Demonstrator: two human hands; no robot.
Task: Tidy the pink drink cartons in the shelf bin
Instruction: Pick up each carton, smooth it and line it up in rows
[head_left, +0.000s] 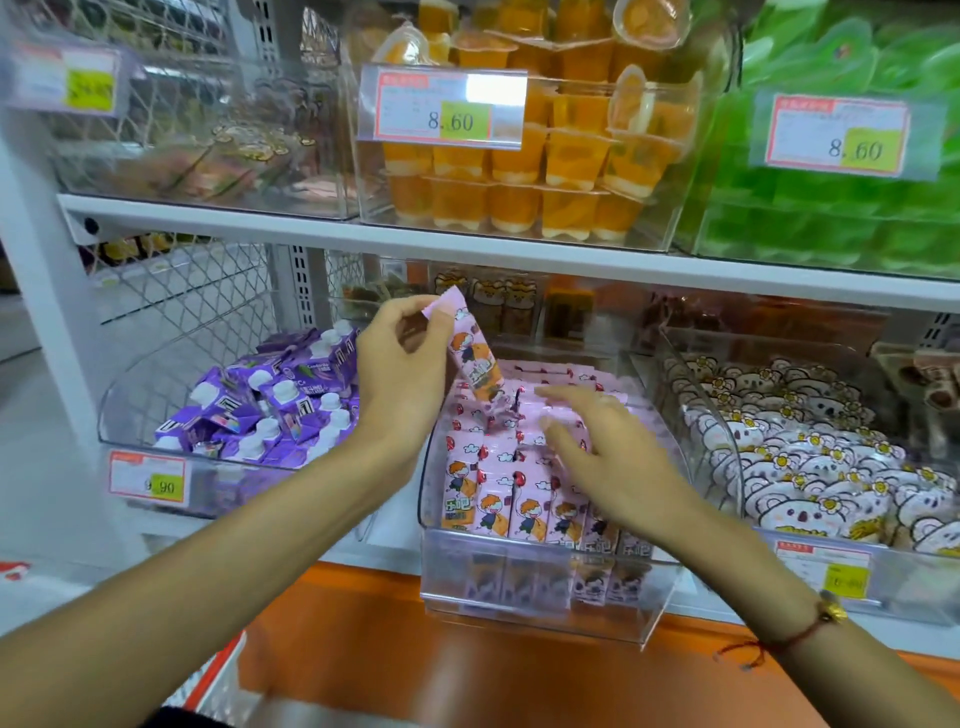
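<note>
Most pink cartoon-printed drink cartons already stood in clear plastic bin; one loose carton pinched in left hand, unplaced; right hand spread flat over rows.

The price tag clipped to the bin of orange jelly cups, above the left grip, reads "8.60". The price label on the green bin, above and to the right of the right grip, also reads "8.60". Low to the left of the left grip, the small tag on the purple carton bin shows "9.90". Print on the pink drink cartons and the remaining tags is too blurred to read.
</note>
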